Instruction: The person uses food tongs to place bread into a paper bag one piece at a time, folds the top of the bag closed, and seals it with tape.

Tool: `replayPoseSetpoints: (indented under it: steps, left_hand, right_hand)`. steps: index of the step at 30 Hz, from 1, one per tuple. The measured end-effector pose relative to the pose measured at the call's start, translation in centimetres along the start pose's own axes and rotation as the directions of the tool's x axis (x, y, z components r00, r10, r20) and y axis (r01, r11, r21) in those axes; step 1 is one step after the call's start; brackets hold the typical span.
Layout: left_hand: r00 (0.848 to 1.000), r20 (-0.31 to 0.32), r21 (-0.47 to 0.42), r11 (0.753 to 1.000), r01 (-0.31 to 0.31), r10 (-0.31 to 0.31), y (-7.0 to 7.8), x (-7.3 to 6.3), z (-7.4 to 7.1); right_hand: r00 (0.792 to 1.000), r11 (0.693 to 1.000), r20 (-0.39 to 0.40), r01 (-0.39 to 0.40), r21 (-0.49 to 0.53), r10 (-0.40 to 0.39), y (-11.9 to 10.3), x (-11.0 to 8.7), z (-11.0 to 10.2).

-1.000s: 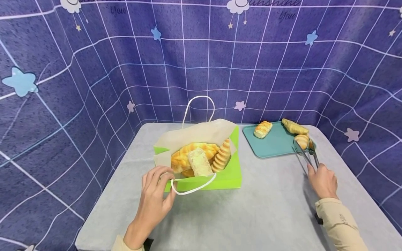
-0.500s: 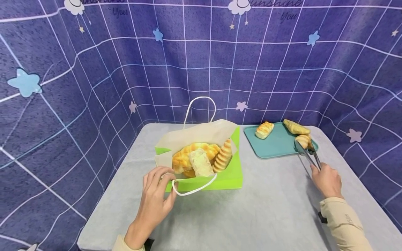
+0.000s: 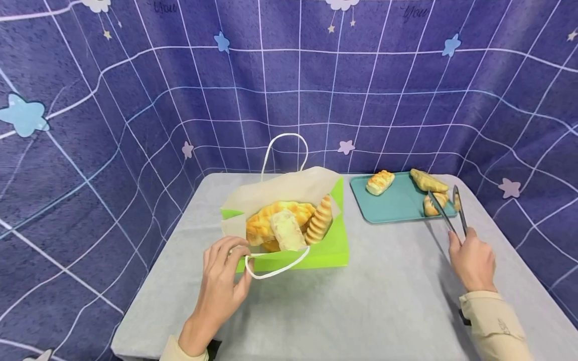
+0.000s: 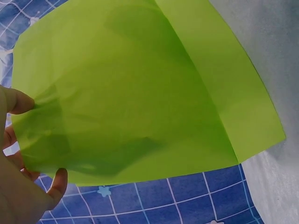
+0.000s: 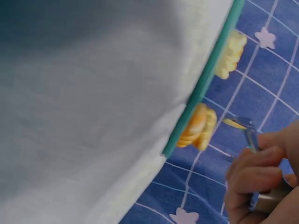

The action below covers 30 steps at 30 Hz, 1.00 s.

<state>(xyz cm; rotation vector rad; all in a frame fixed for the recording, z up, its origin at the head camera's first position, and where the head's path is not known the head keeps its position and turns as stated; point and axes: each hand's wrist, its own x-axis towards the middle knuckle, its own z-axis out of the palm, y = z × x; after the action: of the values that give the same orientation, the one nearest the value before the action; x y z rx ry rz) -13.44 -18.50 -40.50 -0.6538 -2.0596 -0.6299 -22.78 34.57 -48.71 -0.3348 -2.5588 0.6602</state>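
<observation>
My left hand (image 3: 226,276) grips the near left rim of a green paper bag (image 3: 334,253), thumb outside. Inside the bag lie a large braided bread (image 3: 266,220), a pale rectangular bread (image 3: 286,230) and a ridged roll (image 3: 319,220). In my right hand (image 3: 473,261) are metal tongs (image 3: 461,220), their arms spread apart. The tips stand over a round bun (image 3: 432,205) at the right end of a teal tray (image 3: 393,210). The right wrist view has the tongs' tip (image 5: 238,122) apart from the bread. Fingers and thumb curl round the tongs' handle there.
A topped bread (image 3: 380,182) sits at the tray's left and a long tan pastry (image 3: 428,181) at its back right. White cord handles (image 3: 285,135) rise from the bag. Blue patterned cloth (image 3: 307,75) hangs behind the grey table (image 3: 370,301).
The tongs' arms have spread wider and risen off the round bun, which looks turned on the tray. My left hand keeps its place on the bag's rim.
</observation>
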Motion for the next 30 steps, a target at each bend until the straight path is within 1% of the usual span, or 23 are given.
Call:
replayPoseSetpoints:
  steps: [2, 4, 10, 15, 21, 30]
  left_hand:
    - [1.0, -0.007, 0.003, 1.0, 0.001, -0.001, -0.1, 0.1, 0.0]
    - [1.0, -0.013, 0.003, 1.0, 0.003, -0.003, -0.1, 0.1, 0.0]
    - [1.0, -0.023, -0.002, 1.0, 0.003, -0.003, 0.0, 0.1, 0.0]
    - [1.0, -0.019, -0.004, 1.0, 0.003, -0.004, 0.1, 0.1, 0.0]
    - [1.0, -0.023, -0.005, 1.0, 0.008, -0.008, -0.1, 0.0, 0.0]
    - [1.0, -0.022, -0.001, 1.0, 0.01, -0.01, -0.2, -0.1, -0.2]
  right_hand:
    - [1.0, 1.0, 0.012, 0.014, 0.004, -0.014, -0.3, 0.5, -0.1]
    - [0.999, 1.0, 0.042, 0.015, 0.003, -0.015, -0.3, 0.9, -0.1]
    - [0.989, 0.999, 0.144, -0.036, -0.02, 0.039, -0.5, 1.9, 0.6]
    - [0.981, 0.998, 0.187, -0.044, -0.038, 0.051, -0.9, 2.4, 1.0]
    - [0.983, 0.999, 0.179, -0.03, -0.045, 0.037, -1.1, 2.6, 1.3]
    - [0.988, 0.998, 0.141, -0.059, -0.015, 0.06, -1.2, 2.0, 1.2]
